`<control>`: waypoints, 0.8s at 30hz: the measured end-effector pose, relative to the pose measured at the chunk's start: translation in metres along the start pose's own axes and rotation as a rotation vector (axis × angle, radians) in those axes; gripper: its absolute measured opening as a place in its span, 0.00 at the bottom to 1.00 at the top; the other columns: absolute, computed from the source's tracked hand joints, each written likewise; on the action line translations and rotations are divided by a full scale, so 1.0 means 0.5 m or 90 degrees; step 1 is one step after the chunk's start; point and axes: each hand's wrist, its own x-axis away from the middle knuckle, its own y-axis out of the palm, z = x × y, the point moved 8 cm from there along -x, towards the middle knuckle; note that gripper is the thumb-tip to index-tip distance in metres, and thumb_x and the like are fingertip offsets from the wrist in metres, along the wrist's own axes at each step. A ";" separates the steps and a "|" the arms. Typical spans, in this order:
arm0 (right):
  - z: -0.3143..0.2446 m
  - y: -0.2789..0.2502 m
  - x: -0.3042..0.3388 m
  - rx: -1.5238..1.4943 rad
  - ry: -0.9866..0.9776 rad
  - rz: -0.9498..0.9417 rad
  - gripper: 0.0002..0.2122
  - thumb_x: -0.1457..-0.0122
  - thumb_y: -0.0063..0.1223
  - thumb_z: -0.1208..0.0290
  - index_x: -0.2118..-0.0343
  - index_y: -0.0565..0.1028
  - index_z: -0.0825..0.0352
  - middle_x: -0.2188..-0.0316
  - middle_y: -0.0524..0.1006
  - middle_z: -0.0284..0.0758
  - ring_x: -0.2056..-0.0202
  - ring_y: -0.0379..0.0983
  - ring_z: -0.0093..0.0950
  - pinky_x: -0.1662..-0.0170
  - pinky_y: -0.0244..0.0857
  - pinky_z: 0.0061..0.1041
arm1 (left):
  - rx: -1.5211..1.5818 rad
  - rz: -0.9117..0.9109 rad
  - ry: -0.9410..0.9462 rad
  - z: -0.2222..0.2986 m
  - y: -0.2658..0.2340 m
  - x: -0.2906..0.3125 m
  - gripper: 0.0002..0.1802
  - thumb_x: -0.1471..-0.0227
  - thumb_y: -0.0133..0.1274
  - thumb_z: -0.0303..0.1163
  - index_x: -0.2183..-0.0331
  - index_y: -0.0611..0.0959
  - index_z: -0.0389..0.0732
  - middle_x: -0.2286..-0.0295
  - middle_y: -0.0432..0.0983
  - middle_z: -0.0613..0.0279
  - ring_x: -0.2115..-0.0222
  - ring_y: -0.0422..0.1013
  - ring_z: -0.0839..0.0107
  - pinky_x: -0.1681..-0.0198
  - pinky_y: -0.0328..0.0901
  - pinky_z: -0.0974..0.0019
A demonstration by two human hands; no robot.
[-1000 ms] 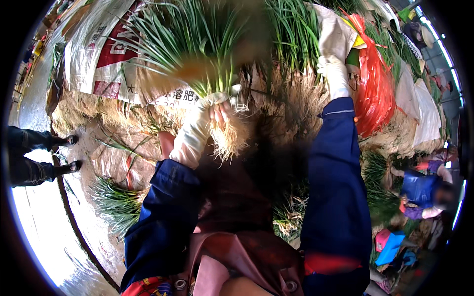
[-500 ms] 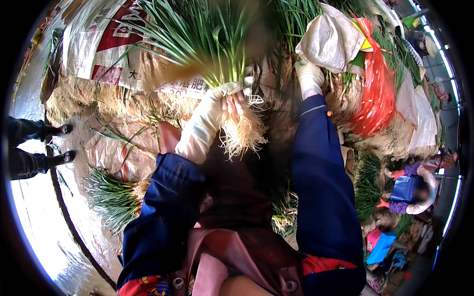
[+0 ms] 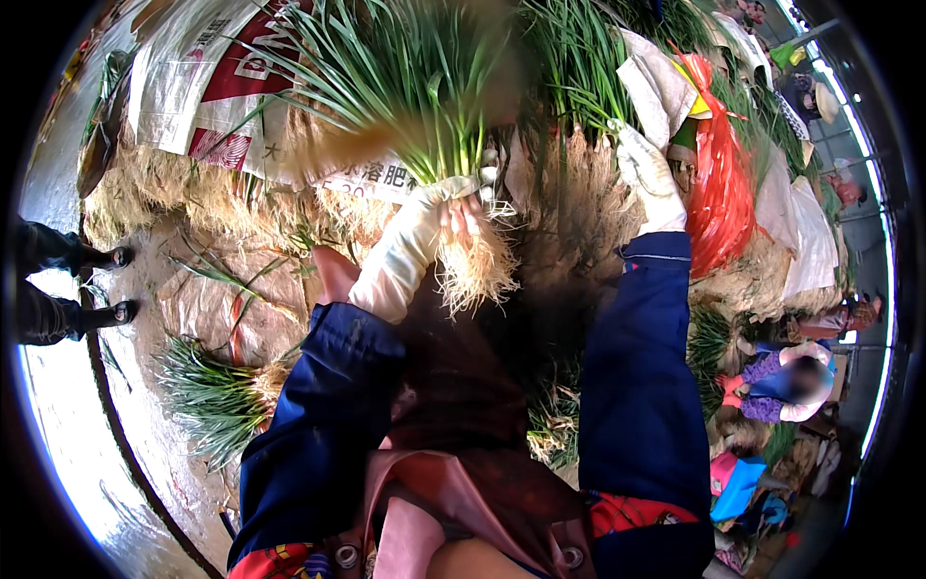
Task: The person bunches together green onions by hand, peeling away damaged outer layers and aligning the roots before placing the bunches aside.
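Note:
My left hand (image 3: pixel 424 212), in a pale glove with bare fingertips showing, is closed round the lower stems of a bunch of scallions (image 3: pixel 434 106). The green leaves point away from me, and the pale roots (image 3: pixel 477 265) hang below the fist. To the right, my gloved right hand (image 3: pixel 651 179) reaches to the edge of a pile of scallions (image 3: pixel 576 68). Its fingers are stretched out, with the tips at the stems beside a whitish cloth sack (image 3: pixel 658 92). Whether the fingertips touch a stalk is unclear.
Red plastic strips (image 3: pixel 723 183) hang right of my right hand. A printed sack (image 3: pixel 207 87) covers more scallions at left. Another bunch (image 3: pixel 212 391) lies on the ground near my left sleeve. A person's legs (image 3: pixel 72 261) stand far left; a co-worker (image 3: pixel 786 384) sits at right.
My right hand has come out from the cloth sack and moved right and slightly nearer; its fingers now show. The sack has shifted right, uncovering scallions. My left hand keeps its bunch.

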 end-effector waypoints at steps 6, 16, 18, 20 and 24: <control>-0.108 0.038 0.190 0.233 -0.095 0.162 0.19 0.42 0.47 0.62 0.48 0.67 0.60 0.79 0.68 0.21 0.84 0.51 0.08 0.81 0.44 0.08 | 0.005 -0.028 -0.002 -0.005 -0.010 0.003 0.31 0.54 0.54 0.31 0.49 0.66 0.30 0.75 0.75 0.62 0.81 0.70 0.81 0.83 0.65 0.81; 0.200 -0.044 0.417 0.497 0.112 0.091 0.16 0.49 0.56 0.64 0.58 0.73 0.66 0.61 0.76 0.35 0.64 0.71 0.22 0.59 0.64 0.19 | 0.098 -0.051 -0.047 0.007 0.023 0.018 0.12 0.52 0.52 0.29 0.67 0.75 0.30 0.80 0.75 0.54 0.84 0.73 0.69 0.86 0.69 0.73; 0.158 0.029 0.315 0.626 -0.065 0.151 0.10 0.47 0.53 0.62 0.64 0.76 0.59 0.65 0.77 0.37 0.66 0.74 0.29 0.62 0.67 0.26 | 0.106 -0.093 -0.036 -0.031 -0.094 -0.021 0.15 0.52 0.51 0.29 0.63 0.75 0.28 0.80 0.75 0.53 0.76 0.75 0.66 0.85 0.70 0.72; 0.053 0.086 0.202 0.774 -0.081 0.296 0.13 0.48 0.53 0.58 0.70 0.74 0.64 0.70 0.76 0.37 0.72 0.73 0.31 0.69 0.65 0.29 | 0.066 -0.122 -0.049 0.011 0.037 0.036 0.23 0.53 0.51 0.27 0.55 0.70 0.26 0.74 0.76 0.55 0.68 0.74 0.62 0.83 0.70 0.73; -0.007 0.077 -0.019 1.014 -0.032 0.374 0.15 0.47 0.49 0.52 0.70 0.75 0.60 0.70 0.76 0.39 0.68 0.73 0.36 0.66 0.65 0.34 | 0.086 -0.111 -0.021 -0.002 0.100 0.040 0.23 0.55 0.52 0.27 0.56 0.71 0.26 0.74 0.76 0.55 0.74 0.73 0.65 0.85 0.68 0.75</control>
